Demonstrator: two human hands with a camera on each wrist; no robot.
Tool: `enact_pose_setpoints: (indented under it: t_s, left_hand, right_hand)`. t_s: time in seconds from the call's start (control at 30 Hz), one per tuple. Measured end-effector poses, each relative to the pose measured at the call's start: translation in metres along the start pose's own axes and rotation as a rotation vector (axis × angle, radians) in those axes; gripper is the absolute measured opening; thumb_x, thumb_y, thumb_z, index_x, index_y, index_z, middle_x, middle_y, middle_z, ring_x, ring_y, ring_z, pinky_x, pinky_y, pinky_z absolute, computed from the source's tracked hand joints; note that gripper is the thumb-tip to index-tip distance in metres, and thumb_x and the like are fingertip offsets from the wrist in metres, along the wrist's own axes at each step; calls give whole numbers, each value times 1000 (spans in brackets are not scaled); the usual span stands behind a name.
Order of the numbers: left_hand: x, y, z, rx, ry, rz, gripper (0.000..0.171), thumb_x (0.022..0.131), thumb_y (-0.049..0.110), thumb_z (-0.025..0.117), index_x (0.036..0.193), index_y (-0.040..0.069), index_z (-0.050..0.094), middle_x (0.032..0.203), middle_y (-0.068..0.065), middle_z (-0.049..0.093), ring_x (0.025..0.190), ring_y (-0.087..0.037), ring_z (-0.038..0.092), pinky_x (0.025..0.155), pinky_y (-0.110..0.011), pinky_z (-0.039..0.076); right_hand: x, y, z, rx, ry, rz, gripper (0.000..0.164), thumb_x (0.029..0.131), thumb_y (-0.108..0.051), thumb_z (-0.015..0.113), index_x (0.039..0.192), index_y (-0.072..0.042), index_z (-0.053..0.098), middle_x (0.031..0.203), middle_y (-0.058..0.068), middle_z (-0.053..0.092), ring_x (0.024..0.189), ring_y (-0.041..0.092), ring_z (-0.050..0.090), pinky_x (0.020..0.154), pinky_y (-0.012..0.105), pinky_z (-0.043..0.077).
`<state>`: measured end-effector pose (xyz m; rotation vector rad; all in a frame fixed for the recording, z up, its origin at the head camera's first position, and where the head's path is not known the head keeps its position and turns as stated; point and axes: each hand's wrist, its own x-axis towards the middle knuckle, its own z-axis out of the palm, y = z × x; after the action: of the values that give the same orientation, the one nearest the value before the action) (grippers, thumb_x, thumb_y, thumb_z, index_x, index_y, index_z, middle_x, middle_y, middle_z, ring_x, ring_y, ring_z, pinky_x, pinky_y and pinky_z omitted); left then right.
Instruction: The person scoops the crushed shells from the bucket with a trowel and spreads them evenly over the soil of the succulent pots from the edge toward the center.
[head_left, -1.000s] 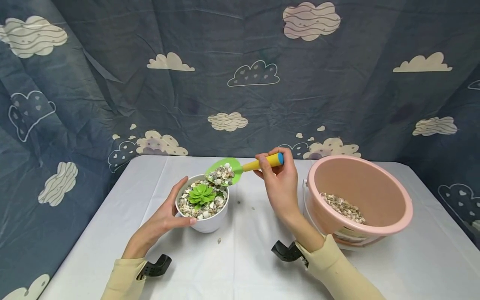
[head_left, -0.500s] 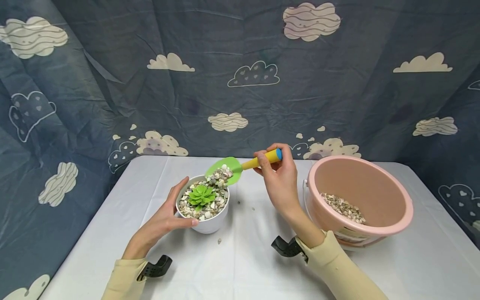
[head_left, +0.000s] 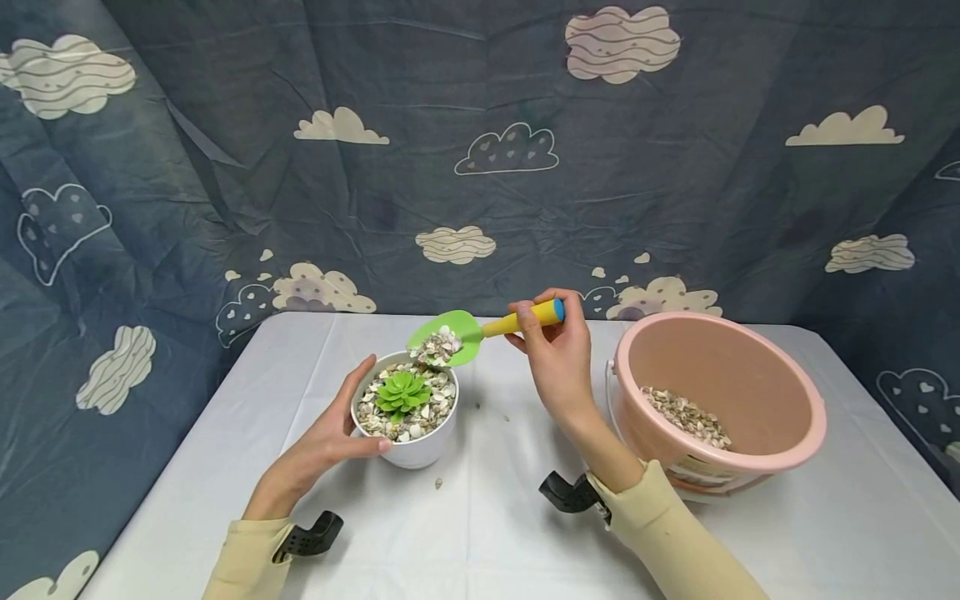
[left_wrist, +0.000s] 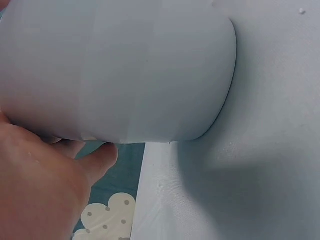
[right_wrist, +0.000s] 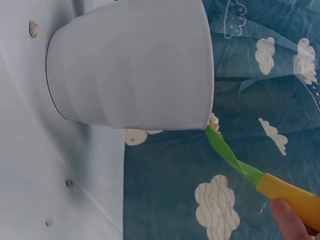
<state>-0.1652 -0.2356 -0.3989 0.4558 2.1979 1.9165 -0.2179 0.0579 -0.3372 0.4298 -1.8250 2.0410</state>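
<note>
My left hand holds a white flowerpot from the left, its thumb at the front rim and fingers round the far side. A green succulent stands in the pot amid small shells and pebbles. My right hand grips the yellow handle of a toy shovel. The shovel's green blade is tilted over the pot's back right rim, with a small heap of shells on it. In the right wrist view, the blade's edge meets the pot rim.
To the right stands a pink bucket, with more shells at its bottom. A few loose shells lie on the white tablecloth, one in front of the pot. A dark cloud-print cloth hangs behind the table.
Shells have slid off the shovel into the pot, so the heap on the blade is smaller. The blade has shifted slightly left and up. My left hand and the pot stay nearly still.
</note>
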Motion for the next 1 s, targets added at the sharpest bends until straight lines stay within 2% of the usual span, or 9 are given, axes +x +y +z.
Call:
enact_pose_setpoints:
  t_s: [0.13,0.23,0.4,0.63,0.83,1.0]
  left_hand:
    - [0,1,0,2,1,-3,109,74,12,77,159,22,9,162,-12,2,146,-34,4,113,-61,4]
    - [-1,1,0,3,4,-6,109,74,12,77,159,22,9,163,-11,2,147,-33,3,113,-61,3]
    - [-1,1,0,5,8,-18,108,75,13,77,159,24,10,163,-11,3,147,-33,3,113,-62,3]
    - [-1,0,0,7,8,-14,108,75,13,77,159,24,10,163,-10,3,147,-33,2,113,-62,2]
    - [0,0,-1,25,14,-22,108,75,14,79,159,23,10,162,-11,6,147,-33,3,112,-63,1]
    - [0,1,-2,36,20,-27,109,75,14,80,158,23,11,162,-11,6,147,-33,5,113,-62,3]
  right_hand:
    - [1,10,3,27,-9,-50,32,100,-16,57,116,5,40,111,19,59,105,28,64,83,37,56]
    - [1,14,5,45,-5,-53,32,100,-15,58,116,5,39,112,20,60,104,29,64,84,37,55]
    - [1,16,7,62,14,-11,28,100,-11,55,117,6,39,112,23,60,105,31,64,84,41,55]
    - [-2,5,15,60,1,32,20,101,-4,52,114,5,39,114,29,58,107,36,62,86,46,53]
    - [1,30,15,121,-2,-15,27,101,-11,56,115,4,39,112,24,60,107,31,63,84,40,55]
    - [1,33,17,140,-5,-24,31,101,-12,55,116,8,37,113,24,59,108,33,62,84,41,55]
